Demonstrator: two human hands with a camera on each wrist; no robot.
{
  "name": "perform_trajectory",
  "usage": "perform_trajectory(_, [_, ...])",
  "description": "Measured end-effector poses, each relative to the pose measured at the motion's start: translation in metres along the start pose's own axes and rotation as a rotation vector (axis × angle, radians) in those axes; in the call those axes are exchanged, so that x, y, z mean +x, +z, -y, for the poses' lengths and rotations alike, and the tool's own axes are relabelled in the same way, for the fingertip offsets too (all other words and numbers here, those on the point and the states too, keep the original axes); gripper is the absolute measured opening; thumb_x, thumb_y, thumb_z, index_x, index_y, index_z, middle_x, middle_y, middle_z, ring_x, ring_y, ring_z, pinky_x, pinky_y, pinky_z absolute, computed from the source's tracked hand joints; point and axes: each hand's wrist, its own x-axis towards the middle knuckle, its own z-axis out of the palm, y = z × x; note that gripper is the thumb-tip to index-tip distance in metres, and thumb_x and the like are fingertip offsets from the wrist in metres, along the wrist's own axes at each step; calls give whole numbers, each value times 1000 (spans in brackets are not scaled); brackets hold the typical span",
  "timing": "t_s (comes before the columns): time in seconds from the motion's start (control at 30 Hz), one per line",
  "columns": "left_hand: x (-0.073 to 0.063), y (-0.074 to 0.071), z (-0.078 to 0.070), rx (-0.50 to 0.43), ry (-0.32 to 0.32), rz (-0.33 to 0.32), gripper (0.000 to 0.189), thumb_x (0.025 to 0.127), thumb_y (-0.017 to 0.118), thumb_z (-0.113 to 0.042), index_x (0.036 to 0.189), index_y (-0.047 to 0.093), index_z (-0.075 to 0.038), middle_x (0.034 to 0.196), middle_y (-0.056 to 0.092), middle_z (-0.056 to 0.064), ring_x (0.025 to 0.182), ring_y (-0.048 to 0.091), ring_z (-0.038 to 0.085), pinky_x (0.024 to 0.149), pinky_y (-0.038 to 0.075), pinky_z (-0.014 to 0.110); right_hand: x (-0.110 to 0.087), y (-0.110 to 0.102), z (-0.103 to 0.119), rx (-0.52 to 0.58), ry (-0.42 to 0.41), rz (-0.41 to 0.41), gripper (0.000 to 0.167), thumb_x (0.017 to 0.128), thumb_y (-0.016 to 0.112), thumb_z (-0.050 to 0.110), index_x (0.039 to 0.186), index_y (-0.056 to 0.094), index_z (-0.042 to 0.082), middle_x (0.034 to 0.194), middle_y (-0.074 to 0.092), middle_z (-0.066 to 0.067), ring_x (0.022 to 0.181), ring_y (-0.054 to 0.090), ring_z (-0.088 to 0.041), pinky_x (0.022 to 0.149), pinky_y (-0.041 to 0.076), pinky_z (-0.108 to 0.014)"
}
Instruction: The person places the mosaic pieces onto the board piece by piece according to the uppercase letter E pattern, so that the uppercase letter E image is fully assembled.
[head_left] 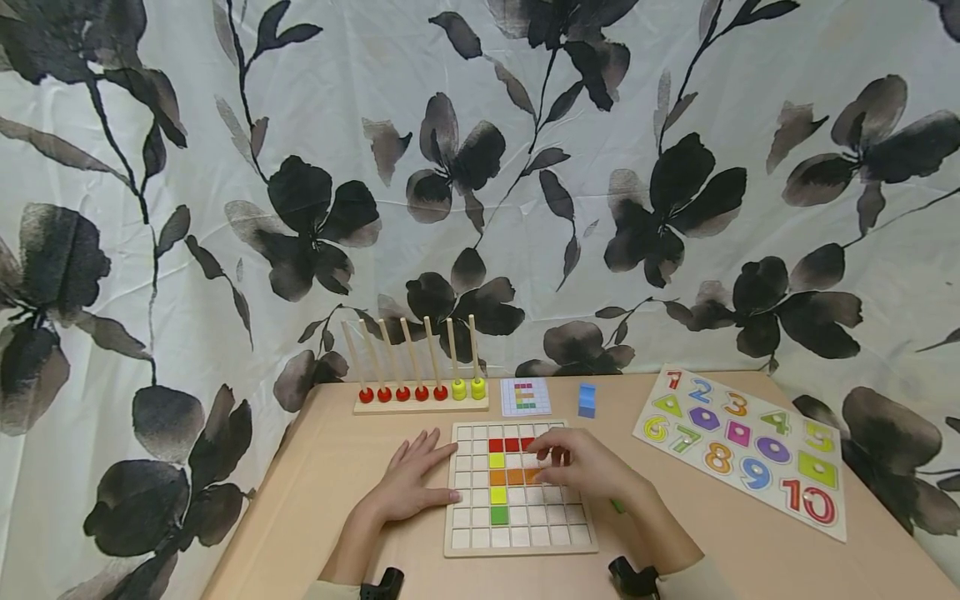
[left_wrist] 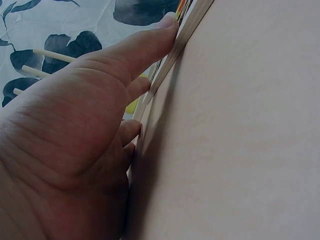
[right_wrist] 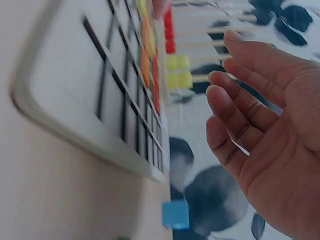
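A wooden-framed board with a white grid (head_left: 525, 537) lies on the table. Red tiles (head_left: 512, 445) form a row near its top, with a yellow tile (head_left: 497, 460) below, then a row of orange tiles (head_left: 514, 477), another yellow tile (head_left: 498, 495) and a green tile (head_left: 499, 515). My left hand (head_left: 408, 482) rests at the board's left side, thumb and fingertips against its edge. Over the right part of the grid hovers my right hand (head_left: 581, 462), its fingers loosely bent. In the right wrist view nothing shows between those fingers (right_wrist: 220, 105).
Behind the board stand a peg stand (head_left: 420, 407) with red and yellow beads, a small pattern card (head_left: 525, 397) and blue blocks (head_left: 587, 400). A number puzzle board (head_left: 738, 450) lies at the right. Something green (head_left: 617, 505) shows beside my right wrist. A floral curtain (head_left: 480, 208) hangs behind.
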Motion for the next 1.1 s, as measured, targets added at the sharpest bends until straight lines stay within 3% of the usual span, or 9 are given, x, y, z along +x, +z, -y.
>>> perform_trajectory(0.3, [1, 1, 1, 10, 3, -1, 85, 85, 78, -61, 155, 51, -22, 173, 22, 18, 162, 11, 41, 128, 1, 64, -15, -31, -9, -35, 94, -86, 31, 91, 82, 22, 121, 74, 20, 108, 71, -10, 90, 60, -20, 73, 52, -23])
perform_trajectory(0.5, [1, 0, 2, 10, 5, -2, 85, 85, 78, -61, 155, 51, -22, 173, 22, 18, 162, 11, 41, 128, 1, 64, -22, -45, -18, -43, 100, -117, 33, 91, 82, 18, 122, 73, 15, 111, 72, -11, 88, 60, -17, 74, 53, -26])
perform_trajectory(0.77, [1, 1, 2, 7, 7, -2, 85, 85, 78, -61, 155, 51, -22, 173, 22, 18, 162, 11, 41, 128, 1, 64, -31, -58, -28, -46, 111, -115, 35, 91, 81, 19, 125, 73, 13, 117, 71, -15, 91, 61, -16, 76, 55, -26])
perform_trajectory(0.9, [1, 1, 2, 10, 11, -6, 84, 85, 78, -60, 155, 52, -22, 172, 23, 18, 162, 11, 41, 128, 1, 64, -35, -65, -31, -53, 133, -100, 31, 91, 82, 20, 120, 74, 14, 112, 71, -15, 90, 60, -16, 75, 54, -25])
perform_trajectory(1.1, [1, 1, 3, 12, 19, -10, 84, 85, 78, -60, 155, 52, -22, 172, 23, 18, 161, 12, 42, 128, 1, 64, -42, -74, -37, -70, 153, -43, 29, 90, 80, 10, 118, 73, 3, 105, 71, -14, 90, 59, -18, 74, 53, -22])
